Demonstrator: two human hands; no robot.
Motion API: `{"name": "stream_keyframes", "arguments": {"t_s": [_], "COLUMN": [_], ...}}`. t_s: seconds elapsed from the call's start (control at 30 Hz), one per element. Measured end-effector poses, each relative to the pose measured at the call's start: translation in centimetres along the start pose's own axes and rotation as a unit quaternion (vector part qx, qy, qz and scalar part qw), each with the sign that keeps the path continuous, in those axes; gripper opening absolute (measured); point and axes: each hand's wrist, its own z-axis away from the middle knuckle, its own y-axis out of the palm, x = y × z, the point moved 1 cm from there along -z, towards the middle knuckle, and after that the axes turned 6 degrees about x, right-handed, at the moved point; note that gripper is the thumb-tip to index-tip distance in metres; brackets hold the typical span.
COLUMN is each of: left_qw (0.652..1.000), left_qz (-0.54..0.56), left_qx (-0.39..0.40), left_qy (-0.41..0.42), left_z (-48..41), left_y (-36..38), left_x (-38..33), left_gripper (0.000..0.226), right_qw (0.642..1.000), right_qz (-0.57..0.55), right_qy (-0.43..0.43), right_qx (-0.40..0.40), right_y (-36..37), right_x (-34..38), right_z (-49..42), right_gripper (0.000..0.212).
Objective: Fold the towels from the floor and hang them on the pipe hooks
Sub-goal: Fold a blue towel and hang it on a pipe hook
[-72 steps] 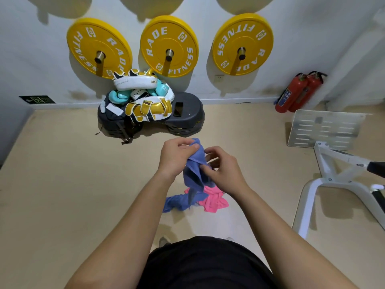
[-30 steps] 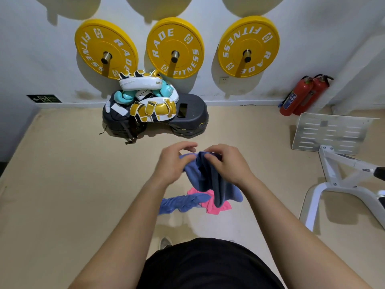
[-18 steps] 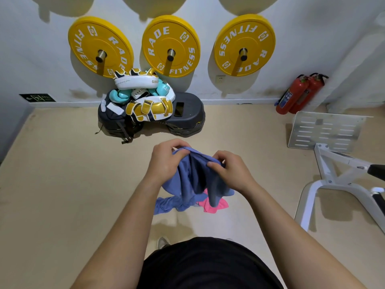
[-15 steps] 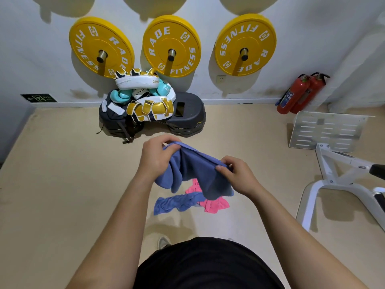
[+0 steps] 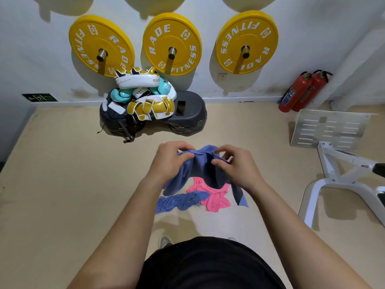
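From the head camera we see our left hand (image 5: 170,161) and right hand (image 5: 235,165) raised side by side just above the picture's middle. Both have their fingers curled and pinch the top edge of a blue towel (image 5: 200,170). The cloth sags between them and hangs in loose folds, with one corner trailing toward five o'clock.

On the floor (image 5: 62,184) beneath it, a pink towel (image 5: 214,195) lies crumpled at six o'clock from our hands. A second blue towel (image 5: 179,202) lies twisted at seven o'clock and touches the pink one.

We judge the held towel light, limp and not slippery. It will droop wherever it is unsupported, so the best hold is at two adjacent corners, pulled apart to tension the edge before folding. We cannot make out any pipe hooks; only the yellow weight plates (image 5: 171,43) on the wall at twelve o'clock show.
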Motion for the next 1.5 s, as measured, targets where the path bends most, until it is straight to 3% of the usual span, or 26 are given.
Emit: {"name": "stream_keyframes", "arguments": {"t_s": [0.07,0.1,0.23,0.4,0.53,0.73,0.93,1.1,1.27,1.4,1.5], "left_qw": [1.0,0.999,0.998,0.998,0.998,0.996,0.992,0.992,0.997,0.998,0.998], "left_qz": [-0.001,0.011,0.049,0.056,0.024,-0.023,-0.014,0.025,0.059,0.052,0.054], "left_qx": [0.013,0.013,0.006,-0.01,-0.023,-0.008,-0.063,-0.11,-0.055,0.027,0.045], "left_qy": [0.025,0.032,0.031,-0.008,-0.052,-0.087,-0.11,-0.063,0.006,0.007,-0.003], "left_z": [-0.1,-0.1,-0.1,0.2,1.1,2.4,3.7,3.3,2.0,1.3,1.2], "left_y": [1.1,1.5,2.0,1.5,0.6,0.2,-1.4,-1.1,2.4,4.4,4.4], "left_x": [-0.7,-1.0,-1.5,-0.4,2.7,5.8,7.4,4.7,-0.5,-1.5,-1.1], "left_gripper": [0.014,0.014,0.016,0.024,0.012,0.013,0.017,0.011,0.008,0.032,0.014], "right_qw": [0.999,0.998,0.995,0.999,0.994,0.991,0.985,0.993,0.995,0.996,0.994], "right_qz": [0.04,0.054,0.073,0.004,0.01,0.022,0.03,0.023,0.033,-0.016,-0.069], "right_qy": [-0.011,-0.016,-0.045,-0.012,0.045,0.077,0.11,0.102,-0.004,-0.031,-0.017], "right_qx": [0.016,0.029,0.059,-0.03,-0.097,-0.105,-0.131,-0.055,0.091,0.088,0.08], "right_y": [0.4,0.4,0.2,-2.0,-5.4,-7.8,-9.0,-6.7,-2.5,-0.9,-1.2], "right_x": [1.1,1.3,0.7,-0.6,-2.8,-3.7,-4.3,-3.3,0.0,1.1,1.2], "right_z": [-0.5,-0.8,-1.0,-1.1,-1.8,-2.5,-2.5,-2.1,-1.2,-0.6,0.0], "right_gripper": [0.041,0.041,0.006,0.009,0.01,0.015,0.016,0.013,0.041,0.041,0.032]}}
